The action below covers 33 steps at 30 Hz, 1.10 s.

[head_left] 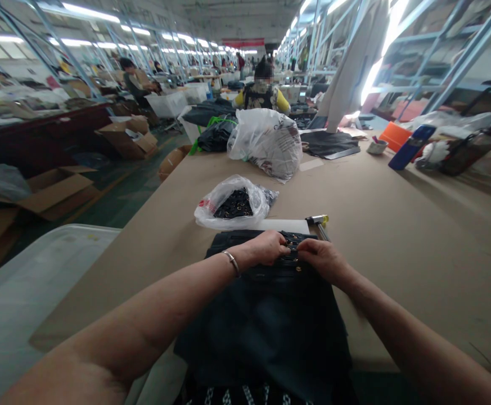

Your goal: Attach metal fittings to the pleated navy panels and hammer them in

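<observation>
A dark, leather-like panel point(262, 315) lies over the table's near edge and hangs down toward me. On its upper part are small black strap pieces point(298, 269) with gold-coloured metal fittings. My left hand point(273, 247), with a bracelet at the wrist, pinches one of these pieces from the left. From the right, my right hand point(323, 259) is closed at the same spot, fingertips pressed together close to the left ones. The fingers partly hide what they grip. Just beyond, an open clear plastic bag point(203, 214) contains more black pieces with gold rings.
The brown-covered table point(397, 236) carries a pen-like tool point(316, 219), a white sheet point(285, 226), a large stuffed plastic bag point(266, 140), a blue case point(411, 147) and a bottle point(473, 149). A co-worker point(262, 95) sits ahead. Cardboard boxes point(55, 191) and a translucent bin point(59, 270) stand left.
</observation>
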{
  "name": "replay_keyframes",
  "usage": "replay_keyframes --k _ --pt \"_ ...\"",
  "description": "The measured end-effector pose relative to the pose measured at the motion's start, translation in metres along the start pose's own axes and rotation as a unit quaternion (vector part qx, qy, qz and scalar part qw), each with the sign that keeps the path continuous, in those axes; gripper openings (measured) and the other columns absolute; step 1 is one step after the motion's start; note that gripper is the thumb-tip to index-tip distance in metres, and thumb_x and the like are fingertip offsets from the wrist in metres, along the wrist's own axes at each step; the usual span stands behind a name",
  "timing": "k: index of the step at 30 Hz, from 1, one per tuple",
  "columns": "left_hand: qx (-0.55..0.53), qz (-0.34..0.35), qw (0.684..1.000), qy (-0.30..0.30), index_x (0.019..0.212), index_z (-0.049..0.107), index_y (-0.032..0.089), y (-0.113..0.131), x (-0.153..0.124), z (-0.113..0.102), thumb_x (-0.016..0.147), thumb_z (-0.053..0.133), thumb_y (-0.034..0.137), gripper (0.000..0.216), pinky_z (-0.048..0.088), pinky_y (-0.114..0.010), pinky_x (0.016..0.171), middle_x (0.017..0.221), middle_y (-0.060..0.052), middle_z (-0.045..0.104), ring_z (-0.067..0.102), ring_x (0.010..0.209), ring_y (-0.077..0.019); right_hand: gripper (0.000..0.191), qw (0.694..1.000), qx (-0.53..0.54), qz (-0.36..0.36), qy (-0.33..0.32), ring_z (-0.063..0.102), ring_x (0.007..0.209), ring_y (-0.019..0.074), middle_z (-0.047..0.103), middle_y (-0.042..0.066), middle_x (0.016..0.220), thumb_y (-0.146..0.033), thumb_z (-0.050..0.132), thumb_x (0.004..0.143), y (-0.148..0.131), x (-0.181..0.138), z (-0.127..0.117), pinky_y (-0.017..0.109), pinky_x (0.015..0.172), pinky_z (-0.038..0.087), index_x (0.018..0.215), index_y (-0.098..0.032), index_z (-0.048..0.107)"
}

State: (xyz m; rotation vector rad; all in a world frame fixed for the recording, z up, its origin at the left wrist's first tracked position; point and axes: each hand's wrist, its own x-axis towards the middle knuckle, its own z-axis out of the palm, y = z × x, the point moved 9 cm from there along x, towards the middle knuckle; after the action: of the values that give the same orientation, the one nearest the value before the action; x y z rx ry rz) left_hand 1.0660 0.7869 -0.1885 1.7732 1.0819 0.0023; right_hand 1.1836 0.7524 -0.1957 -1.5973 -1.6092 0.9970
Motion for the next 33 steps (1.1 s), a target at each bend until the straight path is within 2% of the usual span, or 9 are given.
replay_keyframes --k 3,6,9,11,15,19,24,28,33 --pt "-0.029 -0.011 1.0 -0.003 0.066 0.047 0.016 -0.003 0.0 0.001 0.08 0.054 0.025 0.018 0.025 -0.018 0.032 0.04 0.006 0.036 0.036 0.032 -0.0086 0.017 1.0 0.013 -0.024 0.01 0.049 0.061 0.0106 0.059 -0.002 0.067 -0.034 0.057 0.076 0.0 -0.002 -0.002 0.022 0.057 0.038 0.082 -0.018 0.061" --pt "-0.084 -0.024 0.996 -0.02 0.068 0.048 0.016 -0.006 -0.001 0.003 0.082 0.054 0.028 0.02 0.027 -0.018 0.033 0.043 0.004 0.04 0.039 0.034 -0.0091 0.016 0.993 -0.068 -0.082 0.043 0.046 0.056 0.0094 0.055 -0.003 0.063 -0.033 0.052 0.082 -0.009 -0.008 -0.007 0.022 0.055 0.036 0.084 -0.019 0.058" --pt "-0.16 -0.035 0.985 -0.055 0.069 0.046 0.015 -0.007 -0.003 0.006 0.083 0.054 0.028 0.021 0.026 -0.017 0.033 0.047 0.005 0.04 0.037 0.035 -0.0075 0.017 0.983 -0.107 -0.138 0.061 0.05 0.059 0.0093 0.058 -0.003 0.067 -0.032 0.049 0.086 -0.019 -0.016 -0.008 0.022 0.059 0.038 0.086 -0.019 0.06" --pt "-0.164 -0.042 0.983 -0.064 0.069 0.044 0.016 -0.008 -0.004 0.006 0.082 0.054 0.026 0.02 0.026 -0.017 0.033 0.046 0.006 0.039 0.036 0.034 -0.0076 0.016 0.981 -0.097 -0.151 0.069 0.054 0.063 0.0097 0.061 -0.002 0.072 -0.031 0.05 0.086 -0.023 -0.019 -0.008 0.021 0.062 0.04 0.087 -0.02 0.061" --pt "-0.029 -0.037 0.998 -0.045 0.067 0.044 0.016 -0.005 -0.002 0.003 0.082 0.051 0.024 0.018 0.031 -0.019 0.036 0.043 0.005 0.04 0.041 0.037 -0.0103 0.014 0.991 -0.073 -0.098 0.05 0.056 0.064 0.0105 0.064 -0.002 0.073 -0.029 0.055 0.081 -0.02 -0.016 -0.005 0.021 0.061 0.041 0.088 -0.02 0.063" --pt "0.144 0.004 0.989 -0.024 0.066 0.048 0.015 0.009 0.001 -0.001 0.082 0.05 0.022 0.017 0.03 -0.022 0.041 0.045 0.004 0.041 0.04 0.039 -0.0103 0.016 0.998 -0.065 -0.012 0.021 0.056 0.065 0.0115 0.064 -0.002 0.07 -0.031 0.055 0.079 -0.007 -0.009 -0.001 0.022 0.062 0.042 0.081 -0.02 0.067" --pt "0.221 0.065 0.973 -0.005 0.066 0.058 0.011 0.023 0.003 -0.002 0.078 0.058 0.017 0.014 0.03 -0.023 0.052 0.056 0.001 0.048 0.041 0.053 -0.0103 0.017 0.998 -0.052 0.024 -0.022 0.057 0.069 0.0125 0.066 -0.001 0.074 -0.026 0.055 0.074 0.01 -0.001 0.007 0.023 0.065 0.042 0.081 -0.018 0.068" --pt "0.257 0.075 0.963 -0.003 0.076 0.065 0.009 0.023 0.005 0.0 0.08 0.058 0.02 0.013 0.032 -0.024 0.056 0.062 -0.002 0.053 0.044 0.058 -0.0127 0.015 0.996 -0.06 0.045 -0.047 0.054 0.064 0.0121 0.063 -0.001 0.069 -0.023 0.054 0.07 0.019 0.0 0.011 0.023 0.06 0.041 0.077 -0.017 0.067" --pt "0.285 0.074 0.956 0.008 0.086 0.068 0.008 0.024 0.005 0.002 0.08 0.057 0.018 0.016 0.036 -0.025 0.06 0.073 -0.007 0.061 0.05 0.064 -0.0154 0.01 0.994 -0.101 0.032 -0.04 0.048 0.056 0.0099 0.057 -0.003 0.06 -0.021 0.053 0.068 0.014 -0.001 0.011 0.021 0.053 0.036 0.07 -0.017 0.063"
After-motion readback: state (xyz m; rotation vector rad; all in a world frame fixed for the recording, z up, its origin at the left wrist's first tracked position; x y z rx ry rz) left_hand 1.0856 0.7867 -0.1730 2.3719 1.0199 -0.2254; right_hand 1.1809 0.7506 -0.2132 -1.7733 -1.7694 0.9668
